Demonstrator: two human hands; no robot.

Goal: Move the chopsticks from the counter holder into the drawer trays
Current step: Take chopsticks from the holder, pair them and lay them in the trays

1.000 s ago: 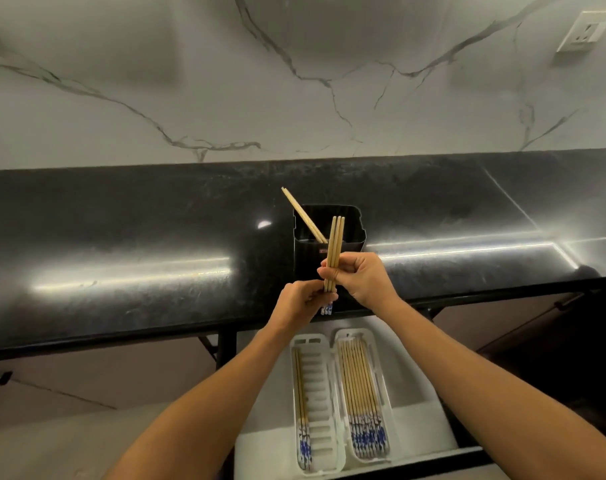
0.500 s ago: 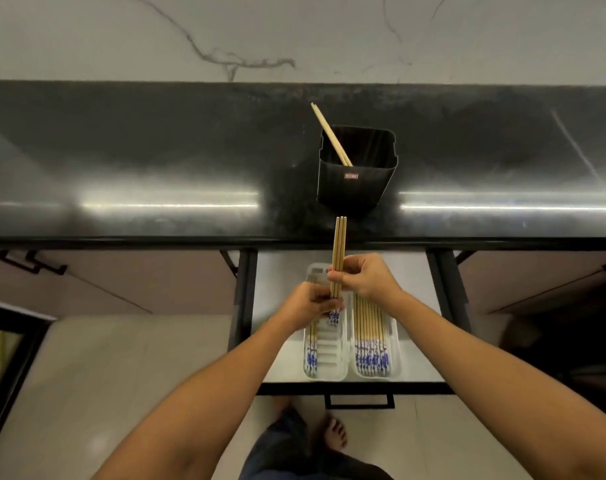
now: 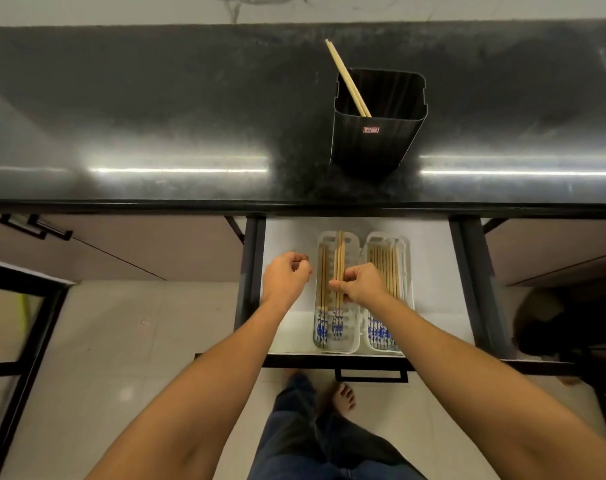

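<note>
Right hand (image 3: 358,284) pinched chopsticks (image 3: 339,254) at frame centre, over the left tray (image 3: 336,348), left hand (image 3: 286,275) loosely curled, empty, just left of it

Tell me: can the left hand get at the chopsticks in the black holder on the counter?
Probably yes: the left hand holds nothing, and the chopsticks stick out above the open holder.
</note>
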